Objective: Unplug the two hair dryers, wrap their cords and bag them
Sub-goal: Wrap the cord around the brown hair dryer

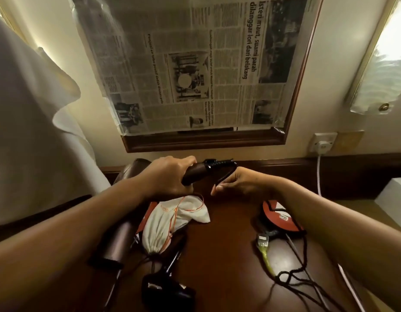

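Black plug (166,291) lies nearest — dryer handle (196,174) gripped between both hands.

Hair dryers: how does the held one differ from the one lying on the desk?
The held hair dryer is raised in the left hand, while the right hand pinches its cord. The second hair dryer lies untouched on the desk, beside the white drawstring bag. Both are dark brown.

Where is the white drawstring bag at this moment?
In the head view, the white drawstring bag lies on the dark wooden desk, left of centre, just below the left hand and beside a brown hair dryer.
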Motion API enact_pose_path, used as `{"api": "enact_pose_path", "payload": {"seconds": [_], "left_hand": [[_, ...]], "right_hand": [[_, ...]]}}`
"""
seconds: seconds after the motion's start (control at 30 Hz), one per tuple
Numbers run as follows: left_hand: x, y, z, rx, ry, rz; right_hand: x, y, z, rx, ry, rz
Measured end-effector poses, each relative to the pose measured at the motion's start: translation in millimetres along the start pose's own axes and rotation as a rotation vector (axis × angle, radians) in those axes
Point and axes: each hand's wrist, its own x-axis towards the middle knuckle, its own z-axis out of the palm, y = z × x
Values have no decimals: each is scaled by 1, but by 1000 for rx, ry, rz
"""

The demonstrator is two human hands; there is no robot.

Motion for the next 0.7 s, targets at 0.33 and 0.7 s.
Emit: {"api": "enact_pose_path", "payload": {"seconds": [0.33,0.7], "left_hand": [[7,-9,-15,105,218,-122],[7,-10,-5,185,80,175]], "right_hand": [[-19,-2,65,1097,134,-199],[-9,16,54,610,158,-8]]}}
